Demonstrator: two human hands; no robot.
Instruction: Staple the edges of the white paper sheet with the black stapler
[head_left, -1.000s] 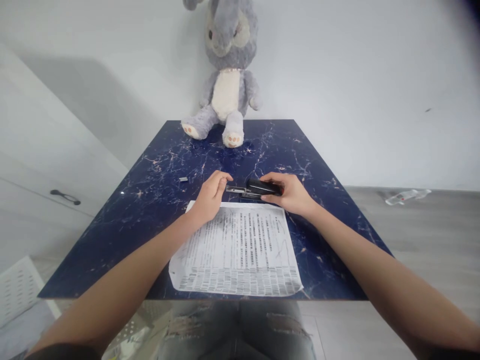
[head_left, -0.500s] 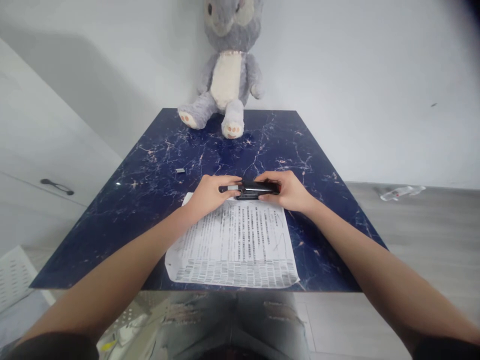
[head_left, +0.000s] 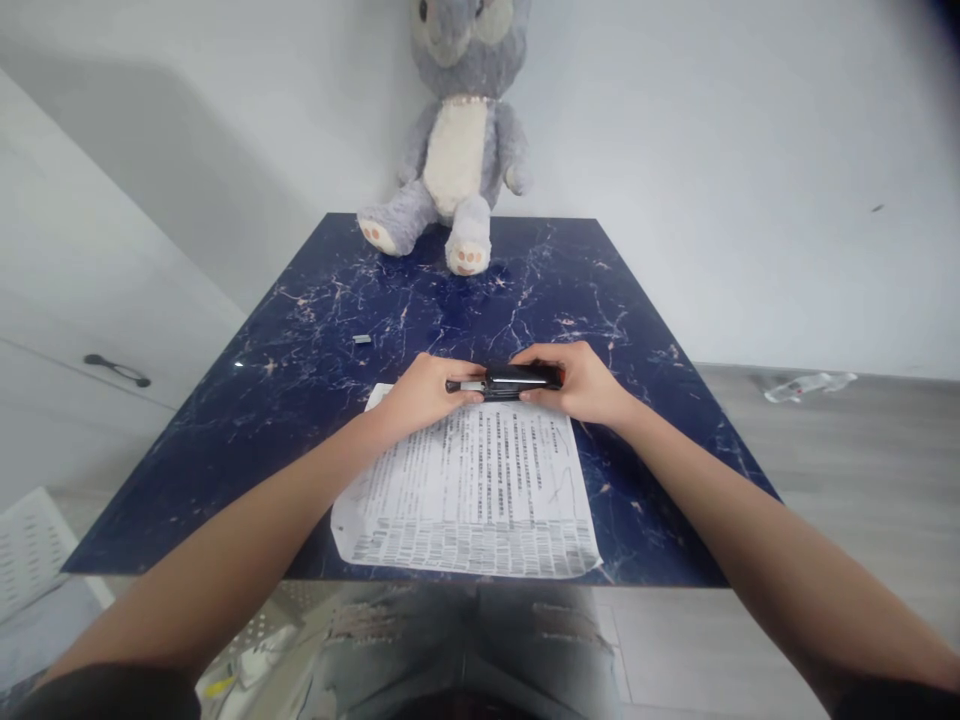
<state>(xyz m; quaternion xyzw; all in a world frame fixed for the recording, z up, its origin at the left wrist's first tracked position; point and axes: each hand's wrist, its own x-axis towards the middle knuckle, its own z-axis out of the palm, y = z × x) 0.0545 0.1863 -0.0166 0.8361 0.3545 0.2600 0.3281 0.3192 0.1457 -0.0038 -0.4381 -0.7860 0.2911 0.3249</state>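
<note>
A black stapler (head_left: 521,377) lies crosswise at the far edge of the printed sheet (head_left: 480,490). A metal tray with a dark tip (head_left: 466,385) sticks out of its left end. My left hand (head_left: 429,388) is closed about that end, with thumb and fingers on either side of the tray. Around the right end of the stapler, my right hand (head_left: 581,382) grips with the thumb on the near side and the fingers on the far side. A small silvery piece (head_left: 362,339), perhaps a strip of staples, lies on the table beyond my left hand.
A grey plush toy (head_left: 457,150) sits at the back of the dark blue marbled table (head_left: 300,330), against the wall. Left of the table is a white cabinet with a black handle (head_left: 116,370). A clear plastic item (head_left: 810,386) lies on the floor at right.
My left hand has shifted slightly right, and the tray sticks out of the stapler a little less. My right hand keeps its grip. The view has moved slightly.
</note>
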